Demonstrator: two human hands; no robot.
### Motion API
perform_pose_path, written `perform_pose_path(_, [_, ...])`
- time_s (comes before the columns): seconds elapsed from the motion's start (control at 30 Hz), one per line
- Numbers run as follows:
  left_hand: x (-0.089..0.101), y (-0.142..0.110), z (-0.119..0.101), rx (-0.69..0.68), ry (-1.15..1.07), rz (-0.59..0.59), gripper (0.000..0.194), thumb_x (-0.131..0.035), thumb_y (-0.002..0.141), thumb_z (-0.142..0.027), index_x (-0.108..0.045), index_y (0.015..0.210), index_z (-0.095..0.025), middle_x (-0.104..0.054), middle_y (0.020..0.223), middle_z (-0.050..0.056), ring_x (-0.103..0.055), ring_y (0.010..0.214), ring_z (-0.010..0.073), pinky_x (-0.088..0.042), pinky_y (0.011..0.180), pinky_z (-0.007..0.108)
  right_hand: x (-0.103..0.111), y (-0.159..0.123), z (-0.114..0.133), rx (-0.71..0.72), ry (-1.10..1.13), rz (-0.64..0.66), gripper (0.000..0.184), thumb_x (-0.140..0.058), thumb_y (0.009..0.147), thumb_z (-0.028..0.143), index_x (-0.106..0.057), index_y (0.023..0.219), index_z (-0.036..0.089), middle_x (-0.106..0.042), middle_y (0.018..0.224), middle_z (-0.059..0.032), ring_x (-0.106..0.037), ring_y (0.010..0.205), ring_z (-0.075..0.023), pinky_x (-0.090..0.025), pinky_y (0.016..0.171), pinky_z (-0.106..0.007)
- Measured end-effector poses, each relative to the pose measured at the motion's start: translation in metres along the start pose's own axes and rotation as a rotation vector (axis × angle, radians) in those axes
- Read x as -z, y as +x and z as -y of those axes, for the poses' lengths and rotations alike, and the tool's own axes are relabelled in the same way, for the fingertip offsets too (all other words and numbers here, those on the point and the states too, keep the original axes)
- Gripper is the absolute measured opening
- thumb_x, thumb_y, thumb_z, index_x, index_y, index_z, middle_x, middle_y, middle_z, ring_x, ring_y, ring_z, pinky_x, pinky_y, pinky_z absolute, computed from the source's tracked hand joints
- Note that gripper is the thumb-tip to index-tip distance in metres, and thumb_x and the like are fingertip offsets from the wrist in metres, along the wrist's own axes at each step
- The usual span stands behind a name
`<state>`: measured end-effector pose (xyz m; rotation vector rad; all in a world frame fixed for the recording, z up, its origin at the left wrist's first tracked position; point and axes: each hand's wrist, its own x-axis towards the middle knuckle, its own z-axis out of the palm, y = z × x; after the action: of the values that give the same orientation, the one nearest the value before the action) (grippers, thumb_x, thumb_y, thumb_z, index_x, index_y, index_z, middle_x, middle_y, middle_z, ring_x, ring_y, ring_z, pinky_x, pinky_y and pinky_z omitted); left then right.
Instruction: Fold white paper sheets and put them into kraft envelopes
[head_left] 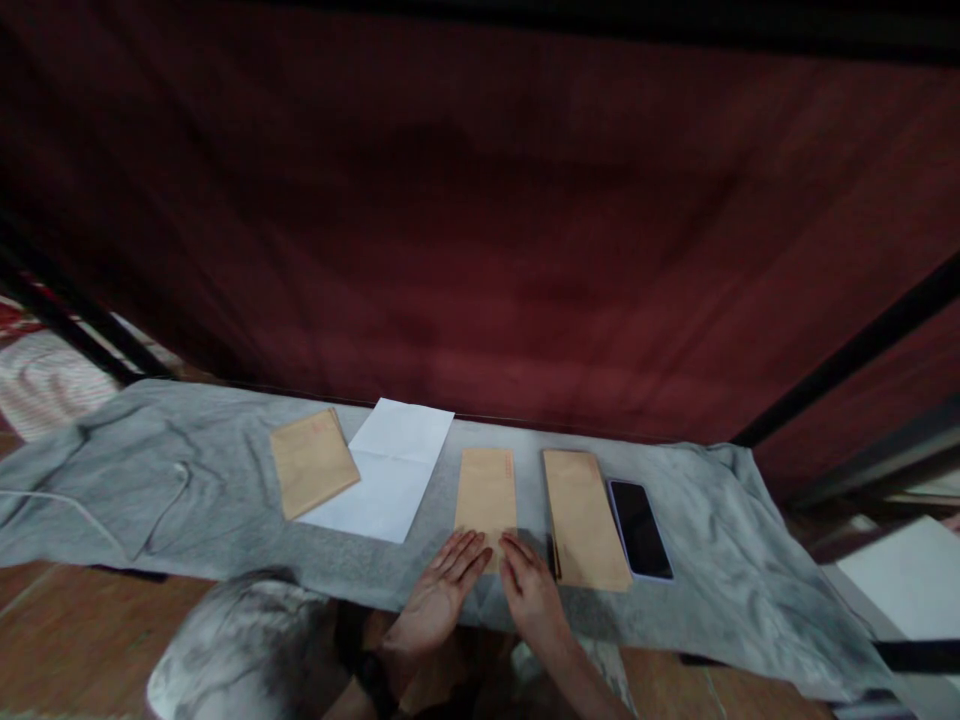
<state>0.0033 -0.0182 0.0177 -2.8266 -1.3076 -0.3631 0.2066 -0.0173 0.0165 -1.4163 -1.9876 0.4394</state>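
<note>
A brown paper envelope (486, 490) with small red printing at its upper right lies in front of me on the grey cloth. My left hand (441, 590) rests on its near left part, fingers stretched out and palm partly turned up. At the near right edge of the envelope, my right hand (529, 585) has its fingers bent and drawn together, with the thumb close to them. Both hands cover the envelope's near end. A stack of brown envelopes (589, 520) lies just right of my right hand.
Beside the stack is a dark-screened phone (641, 530). To the left, more brown envelopes (311, 460) overlap a creased white sheet (394, 465). A white cable (90, 515) crosses the grey cloth (217, 500). A dark red curtain (480, 250) hangs behind, between black posts.
</note>
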Motion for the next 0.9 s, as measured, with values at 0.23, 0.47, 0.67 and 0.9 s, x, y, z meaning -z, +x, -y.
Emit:
perform_pose_path(0.23, [0.003, 0.003, -0.019, -0.069, -0.041, -0.002, 0.064, -0.052, 0.086, -0.012, -0.042, 0.148, -0.027, -0.052, 0.147, 0.004, -0.044, 0.139, 0.0236, -0.033, 0.118, 0.046, -0.02, 0.074, -0.001, 0.107, -0.197, 0.224, 0.047, -0.032, 0.104, 0.035, -0.043, 0.148, 0.02, -0.036, 0.157, -0.007, -0.032, 0.146, -0.0186, -0.024, 0.122, -0.043])
perform_pose_path(0.47, [0.018, 0.001, -0.024, -0.025, -0.111, 0.053, 0.068, -0.055, 0.092, -0.024, -0.028, 0.154, -0.034, -0.03, 0.162, 0.002, -0.03, 0.147, 0.0241, -0.027, 0.12, 0.047, -0.035, 0.13, -0.018, 0.006, -0.378, 0.271, 0.056, -0.026, 0.104, 0.043, -0.031, 0.154, 0.017, -0.019, 0.162, -0.0085, -0.02, 0.15, -0.0205, -0.015, 0.123, -0.042])
perform_pose_path(0.67, [0.018, 0.002, -0.034, 0.008, -0.136, 0.108, 0.078, -0.063, 0.088, -0.045, -0.026, 0.155, -0.03, -0.025, 0.163, 0.007, -0.023, 0.148, 0.0331, -0.016, 0.12, 0.058, -0.035, 0.141, -0.02, 0.045, -0.437, 0.283, 0.058, -0.022, 0.104, 0.043, -0.03, 0.154, 0.015, -0.021, 0.162, -0.0104, -0.019, 0.15, -0.0223, -0.012, 0.123, -0.046])
perform_pose_path(0.9, [0.023, 0.003, -0.039, -0.011, -0.128, 0.125, 0.07, -0.043, 0.096, -0.059, -0.026, 0.155, -0.026, -0.027, 0.163, 0.004, -0.017, 0.15, 0.0311, -0.008, 0.121, 0.056, -0.044, 0.131, -0.005, 0.333, -0.376, 0.445, 0.054, -0.02, 0.104, 0.047, -0.029, 0.154, 0.029, -0.024, 0.162, 0.002, -0.023, 0.149, -0.0179, -0.008, 0.124, -0.044])
